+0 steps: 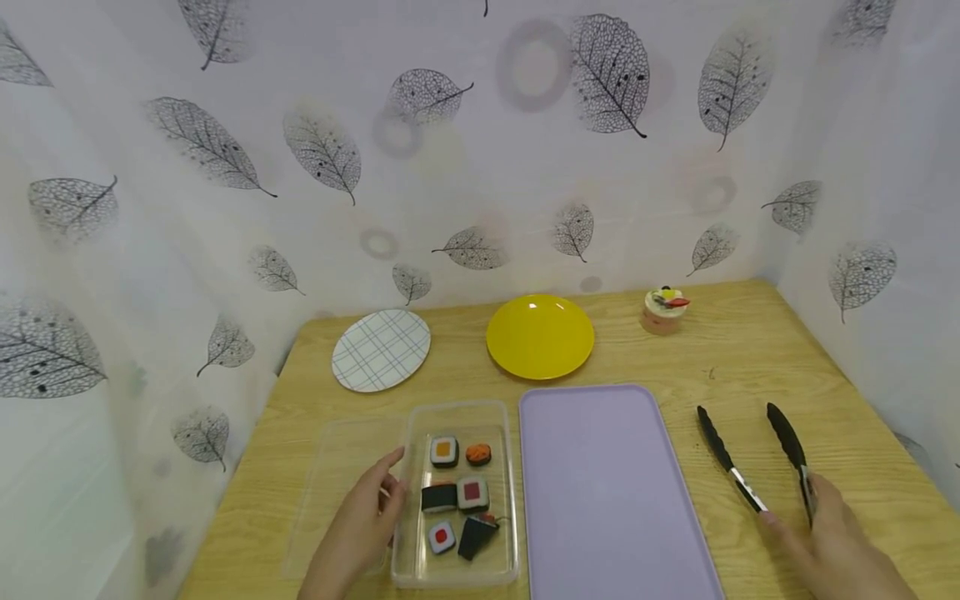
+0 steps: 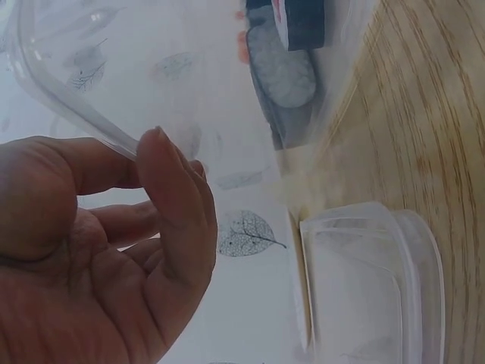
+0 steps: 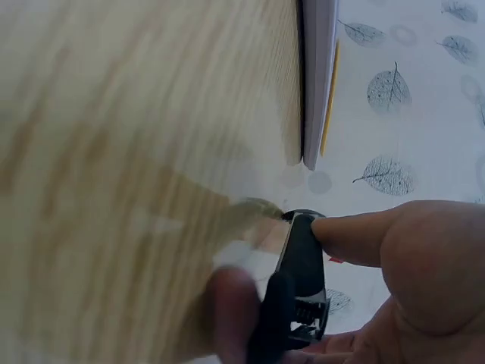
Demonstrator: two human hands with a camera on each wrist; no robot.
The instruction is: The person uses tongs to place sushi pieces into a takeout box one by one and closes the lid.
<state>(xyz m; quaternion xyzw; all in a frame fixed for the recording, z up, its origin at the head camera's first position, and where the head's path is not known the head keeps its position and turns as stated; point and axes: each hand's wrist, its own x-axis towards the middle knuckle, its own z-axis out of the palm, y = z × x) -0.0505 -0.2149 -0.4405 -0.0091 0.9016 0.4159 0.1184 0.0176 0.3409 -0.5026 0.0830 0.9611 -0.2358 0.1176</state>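
Note:
A clear plastic container (image 1: 461, 575) holds several sushi pieces (image 1: 472, 493), among them square rolls and a dark triangular one. At its left wall, my left hand (image 1: 362, 518) pinches the rim between curled fingers and thumb; the left wrist view shows a fingertip (image 2: 155, 144) right on that rim. On the right side of the table, my right hand (image 1: 843, 542) grips a pair of tongs (image 1: 738, 479) near the handle end, its black-tipped arms spread wide and pointing away from me. The right wrist view shows the thumb and fingers around the black handle (image 3: 303, 258).
A lilac tray (image 1: 600, 483) lies between container and tongs. Behind stand a checked white plate (image 1: 381, 350), a yellow plate (image 1: 540, 337) and a small cake (image 1: 664, 312). A transparent lid (image 1: 318, 479) lies left of the container. A leaf-print curtain (image 1: 480, 167) borders the table.

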